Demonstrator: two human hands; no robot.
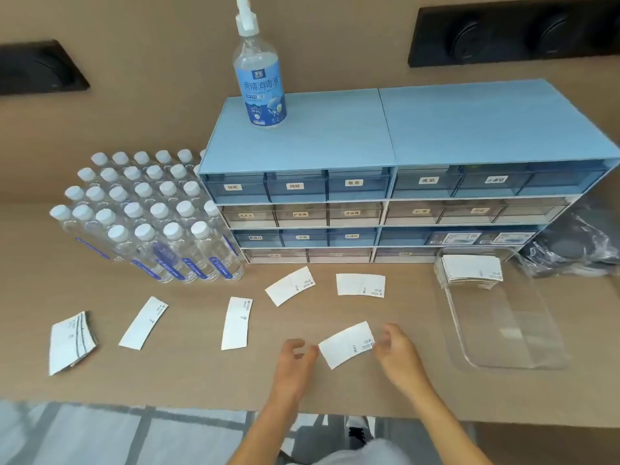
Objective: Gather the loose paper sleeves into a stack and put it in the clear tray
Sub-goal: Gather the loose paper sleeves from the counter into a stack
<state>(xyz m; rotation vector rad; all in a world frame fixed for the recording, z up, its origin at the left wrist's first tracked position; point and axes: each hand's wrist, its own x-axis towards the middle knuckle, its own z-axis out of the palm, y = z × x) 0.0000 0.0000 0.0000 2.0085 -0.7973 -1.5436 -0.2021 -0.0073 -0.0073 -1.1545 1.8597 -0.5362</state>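
Observation:
Several white paper sleeves lie loose on the tan table. One sleeve point(345, 344) lies between my hands: my left hand point(295, 359) touches its left end with curled fingers, my right hand point(397, 350) touches its right end. I cannot tell whether either hand grips it. Further sleeves lie at centre point(236, 323), behind it point(290, 285) and to the right point(360, 284), another left of centre point(143, 322), and a small fanned pile point(70, 342) at far left. The clear tray point(510, 333) sits at right, with a stack of sleeves point(469, 270) in its far end.
A blue and grey drawer unit point(385, 209) stands at the back with a spray bottle point(260, 78) on top. Several capped water bottles point(147, 213) crowd the back left. A dark plastic bag point(577, 250) lies right of the tray. The table's front edge point(167, 402) runs near me.

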